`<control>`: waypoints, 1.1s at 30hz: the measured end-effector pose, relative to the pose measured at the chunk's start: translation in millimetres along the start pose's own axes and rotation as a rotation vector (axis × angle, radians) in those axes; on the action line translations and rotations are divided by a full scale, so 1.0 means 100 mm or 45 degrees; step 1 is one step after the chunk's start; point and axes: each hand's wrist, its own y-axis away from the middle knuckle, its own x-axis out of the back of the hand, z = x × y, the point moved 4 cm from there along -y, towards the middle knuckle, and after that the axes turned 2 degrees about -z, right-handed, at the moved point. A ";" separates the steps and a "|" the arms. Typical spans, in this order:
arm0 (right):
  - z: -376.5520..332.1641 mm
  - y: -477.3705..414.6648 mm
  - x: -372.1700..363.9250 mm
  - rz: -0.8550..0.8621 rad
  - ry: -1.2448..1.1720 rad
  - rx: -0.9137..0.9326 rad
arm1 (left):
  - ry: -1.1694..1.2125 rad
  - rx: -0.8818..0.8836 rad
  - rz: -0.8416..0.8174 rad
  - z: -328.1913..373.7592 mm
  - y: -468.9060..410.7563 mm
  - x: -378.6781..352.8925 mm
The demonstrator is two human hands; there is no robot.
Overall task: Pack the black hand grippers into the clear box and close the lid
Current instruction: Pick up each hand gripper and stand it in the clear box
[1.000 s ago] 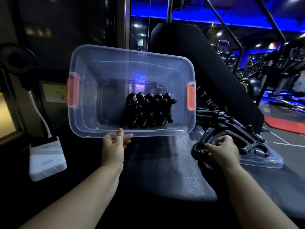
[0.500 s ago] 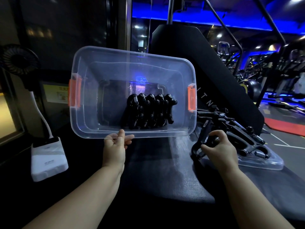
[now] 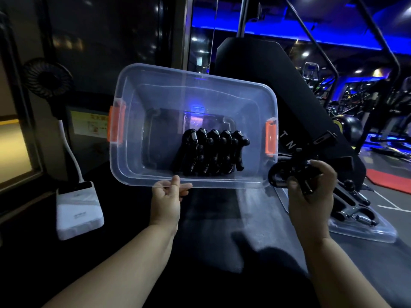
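While the box [image 3: 155,90] was tilted by the left hand [image 3: 168,197] pinching its near rim, a gripper [image 3: 289,176] was clasped in the right hand [image 3: 311,192], just right of the opening.

Glossy clear plastic box [image 3: 155,170], seemingly smooth

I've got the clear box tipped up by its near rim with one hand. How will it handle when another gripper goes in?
The clear box looks thin-walled, so it probably flexes where the left hand pinches its near rim. Held at one edge and tilted, it may twist. The row of grippers inside sits right of centre, likely dragging that side down.
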 end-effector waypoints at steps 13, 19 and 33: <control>-0.34 -0.12 -1.32 -0.826 0.369 0.022 | 0.085 0.082 -0.021 -0.04 -0.01 0.00; -0.34 -0.06 -1.87 -1.091 0.527 0.020 | 0.006 0.107 0.031 -0.17 -0.08 0.06; -0.30 -0.12 -2.61 -1.272 0.855 0.148 | 0.066 0.093 -0.016 -0.26 -0.15 0.03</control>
